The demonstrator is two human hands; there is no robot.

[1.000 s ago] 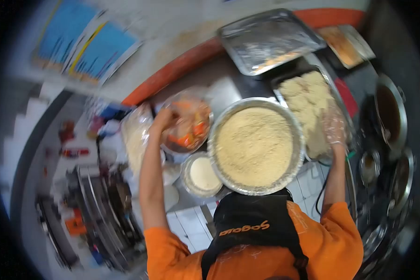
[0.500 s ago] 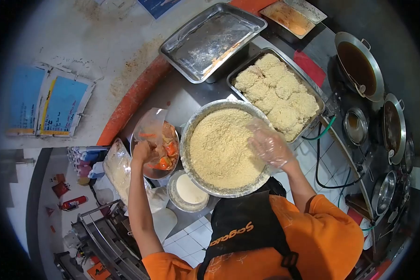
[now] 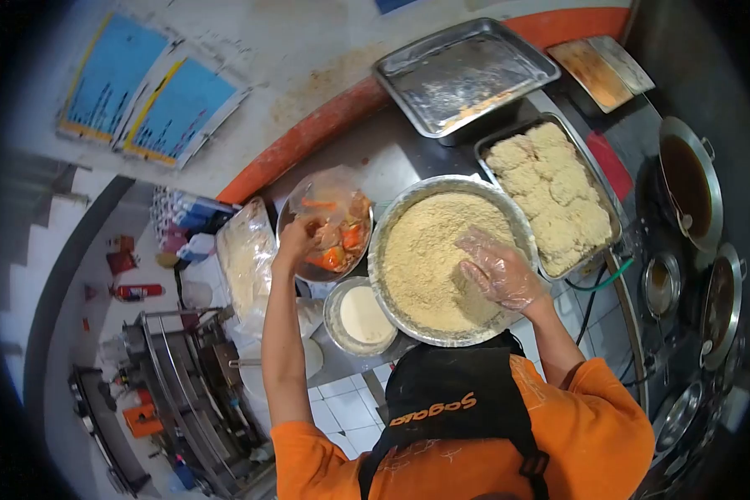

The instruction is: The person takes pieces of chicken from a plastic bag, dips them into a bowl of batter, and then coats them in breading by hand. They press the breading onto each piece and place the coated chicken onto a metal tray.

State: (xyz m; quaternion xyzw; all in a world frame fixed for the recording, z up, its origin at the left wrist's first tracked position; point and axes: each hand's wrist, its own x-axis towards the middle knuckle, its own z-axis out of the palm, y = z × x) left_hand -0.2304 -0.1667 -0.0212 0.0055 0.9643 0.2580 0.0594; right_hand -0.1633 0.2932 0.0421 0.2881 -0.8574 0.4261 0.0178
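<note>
My right hand (image 3: pixel 498 271), in a clear plastic glove, is over the right part of a large metal bowl of pale crumbs (image 3: pixel 425 246), its fingers spread and nothing visible in them. My left hand (image 3: pixel 302 237) reaches into a smaller metal bowl (image 3: pixel 285 218) at the left, with the fingers bent at a clear plastic bag (image 3: pixel 329 185). Orange and pinkish pieces (image 3: pixel 333 254) lie around it there; what the fingers hold is too small to make out. Below the two bowls sits a small bowl of white batter (image 3: pixel 364 316).
A tray of crumb-coated pieces (image 3: pixel 550 196) stands right of the large bowl. Behind are a floured metal tray (image 3: pixel 467 71) and a smaller tray (image 3: pixel 596 71). Pans of dark liquid (image 3: pixel 687 179) line the right side. A plastic-covered container (image 3: pixel 248 258) is at the left.
The view has shifted, so the bowls and trays appear further right. My right hand has moved inward from the crumb bowl's right rim, with its fingers now spread. My left hand remains in the smaller bowl.
</note>
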